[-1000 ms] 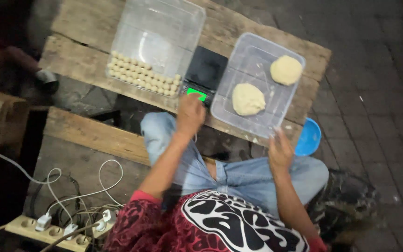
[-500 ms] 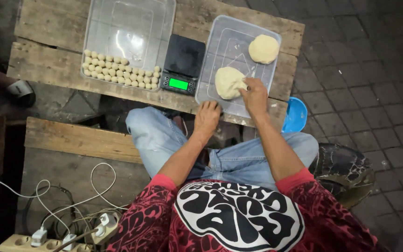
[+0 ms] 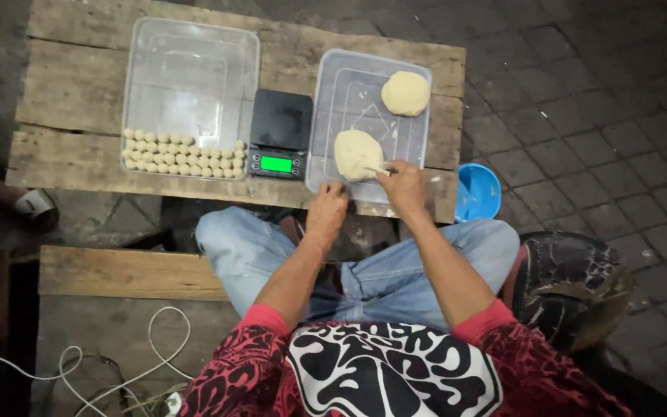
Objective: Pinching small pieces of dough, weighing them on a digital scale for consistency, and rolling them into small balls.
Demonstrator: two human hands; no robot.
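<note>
Rough wooden table [image 3: 79,93] up top. Big clear tray [image 3: 191,69] with rows of small dough balls [image 3: 183,154], black scale [image 3: 279,133] just beside it. Second clear tub [image 3: 353,81] holding two dough lumps; nearer dough lump [image 3: 355,153] pinched by right hand [image 3: 404,187]. Left hand [image 3: 327,208] curled on tub's edge, empty.

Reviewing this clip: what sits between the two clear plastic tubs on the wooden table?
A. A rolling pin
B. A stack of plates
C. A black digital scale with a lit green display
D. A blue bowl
C: the black digital scale stands between the left tub holding small dough balls and the right tub holding two dough lumps.
</note>
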